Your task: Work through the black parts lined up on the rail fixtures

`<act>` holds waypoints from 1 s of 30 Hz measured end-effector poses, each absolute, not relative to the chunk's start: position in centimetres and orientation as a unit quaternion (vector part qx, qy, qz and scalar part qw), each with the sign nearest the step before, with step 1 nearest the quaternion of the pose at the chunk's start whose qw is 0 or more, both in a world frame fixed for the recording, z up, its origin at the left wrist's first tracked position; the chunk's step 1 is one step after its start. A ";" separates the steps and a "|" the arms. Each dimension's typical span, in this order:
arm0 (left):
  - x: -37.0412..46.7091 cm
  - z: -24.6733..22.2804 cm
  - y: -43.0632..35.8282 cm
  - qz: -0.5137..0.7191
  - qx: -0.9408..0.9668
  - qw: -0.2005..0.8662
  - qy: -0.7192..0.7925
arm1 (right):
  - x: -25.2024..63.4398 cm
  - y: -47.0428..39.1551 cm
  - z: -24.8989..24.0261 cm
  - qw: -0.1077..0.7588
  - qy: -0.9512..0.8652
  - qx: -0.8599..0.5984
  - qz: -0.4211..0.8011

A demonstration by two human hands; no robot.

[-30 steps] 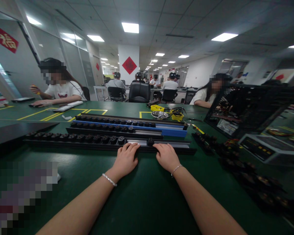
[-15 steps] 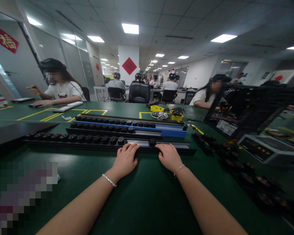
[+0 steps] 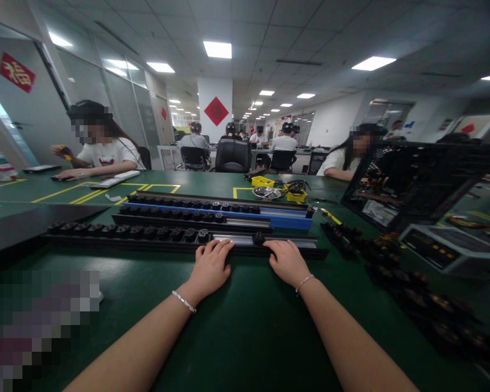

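Note:
A long black rail (image 3: 147, 243) lies across the green table, with a row of black socket modules (image 3: 162, 233) along its left part. A bare silvery stretch divides that row from a lone black socket module (image 3: 259, 238). My left hand (image 3: 213, 267) rests its outstretched fingertips on the rail's near edge, thumb apart. At the lone module's right side is my right hand (image 3: 288, 263), its bent fingers closed against it; the exact contact is too small to make out.
Behind lie a shorter black rail (image 3: 179, 219) and a blue rail (image 3: 289, 220). More black modules (image 3: 416, 294) trail along the right, beside a metal box (image 3: 453, 250) and an open computer case (image 3: 424, 174). A metal dish (image 3: 266, 193) and yellow bins (image 3: 263, 182) stand farther back. Co-workers sit beyond.
The lone module and my right hand have shifted slightly right along the rail. My left hand stays in place on the rail's edge. The whole view has moved a little.

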State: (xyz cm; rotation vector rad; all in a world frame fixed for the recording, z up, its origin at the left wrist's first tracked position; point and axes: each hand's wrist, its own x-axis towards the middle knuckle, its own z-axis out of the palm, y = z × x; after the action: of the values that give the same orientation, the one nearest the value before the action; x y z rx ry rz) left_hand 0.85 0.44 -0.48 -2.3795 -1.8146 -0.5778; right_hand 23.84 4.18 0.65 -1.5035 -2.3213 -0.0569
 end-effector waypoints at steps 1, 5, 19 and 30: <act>0.9 -0.5 0.4 -0.191 -0.780 0.047 -0.594 | 23.9 4.2 0.7 0.187 -0.824 -0.535 -0.018; 0.9 -0.5 0.4 -0.193 -0.782 0.043 -0.591 | 24.2 4.3 0.7 0.188 -0.821 -0.539 -0.013; 0.6 -0.7 0.7 -0.216 -0.796 0.006 -0.566 | 25.2 4.5 0.9 0.180 -0.818 -0.545 -0.015; 0.5 -0.8 0.7 -0.214 -0.798 0.016 -0.563 | 25.4 4.5 0.9 0.169 -0.824 -0.540 -0.026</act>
State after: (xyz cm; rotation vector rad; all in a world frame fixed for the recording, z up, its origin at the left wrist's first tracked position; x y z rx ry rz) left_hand 0.52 0.70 -0.76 -2.4817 -1.7501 -0.6660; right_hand 25.38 4.53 0.86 -1.5356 -2.3426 -0.0748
